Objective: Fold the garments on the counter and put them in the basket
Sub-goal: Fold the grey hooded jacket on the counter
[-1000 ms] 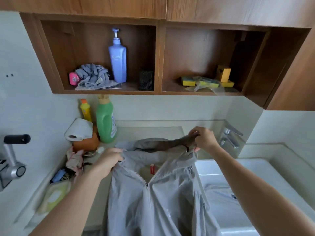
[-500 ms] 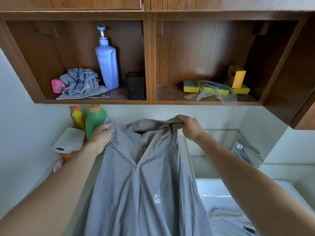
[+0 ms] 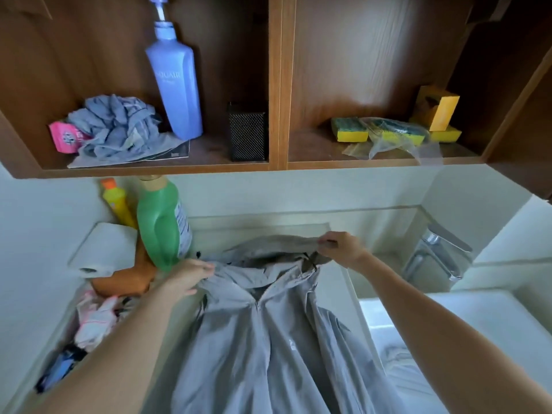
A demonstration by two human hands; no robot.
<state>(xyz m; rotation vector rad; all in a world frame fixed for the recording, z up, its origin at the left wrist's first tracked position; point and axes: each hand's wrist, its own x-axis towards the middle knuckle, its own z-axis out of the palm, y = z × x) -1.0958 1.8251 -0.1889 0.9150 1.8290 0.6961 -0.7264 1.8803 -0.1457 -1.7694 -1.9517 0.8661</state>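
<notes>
Over the counter (image 3: 263,231), a grey, half-zipped, seemingly hooded jacket (image 3: 268,348) hangs.

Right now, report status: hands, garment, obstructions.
Left hand and right hand both grip the grey zip-front hooded jacket near its collar. Jacket unfolded. Green plastic bottle close beside left hand.

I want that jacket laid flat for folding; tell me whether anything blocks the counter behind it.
Nothing visible does. The left hand and right hand grip the grey jacket at its collar; the counter behind it looks bare. The green bottle stands close beside the left hand.
</notes>
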